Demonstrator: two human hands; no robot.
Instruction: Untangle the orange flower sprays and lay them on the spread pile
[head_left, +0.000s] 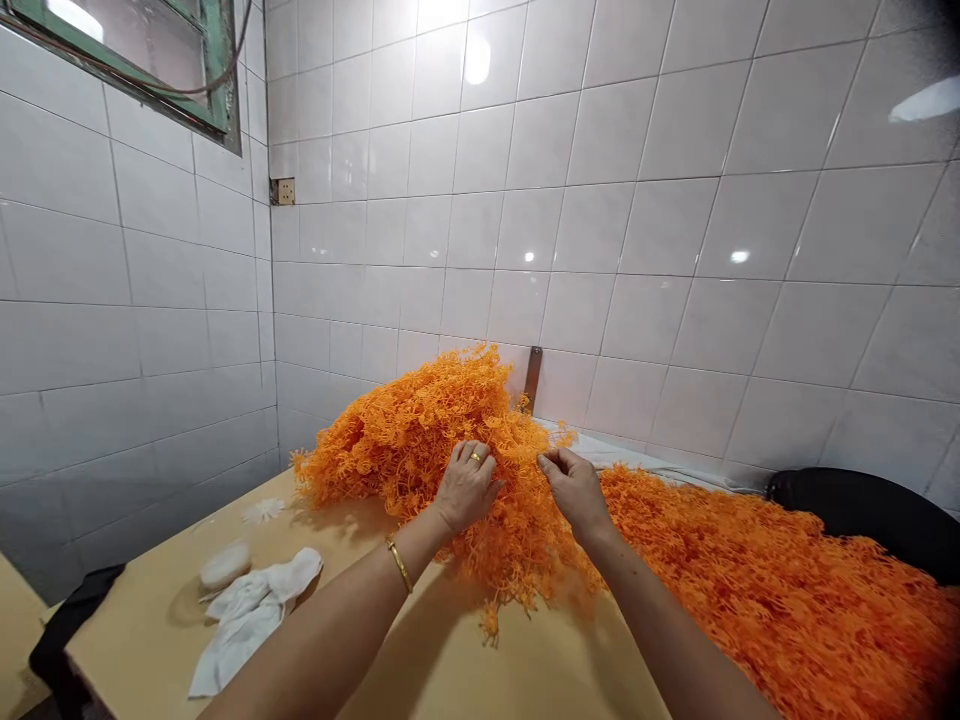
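A large heap of fine, branching orange sprigs [405,425] lies on the pale yellow table [420,670]; whether they are plastic or dried plant I cannot tell. My left hand [469,485], with a ring and a gold bangle, has its fingers curled into the front of the heap, and their tips are hidden among the strands. At the heap's right side my right hand [576,490] pinches a thin orange sprig [536,445] between thumb and forefinger. Loose sprigs [517,570] hang and lie between and below both hands.
A wide, redder-orange pile [750,580] spreads over the right side, before a black rounded object [862,510]. On the left lie a white cloth [255,615], a whitish rounded object [225,565] and a small white piece [264,511]. A tiled wall [600,230] stands behind.
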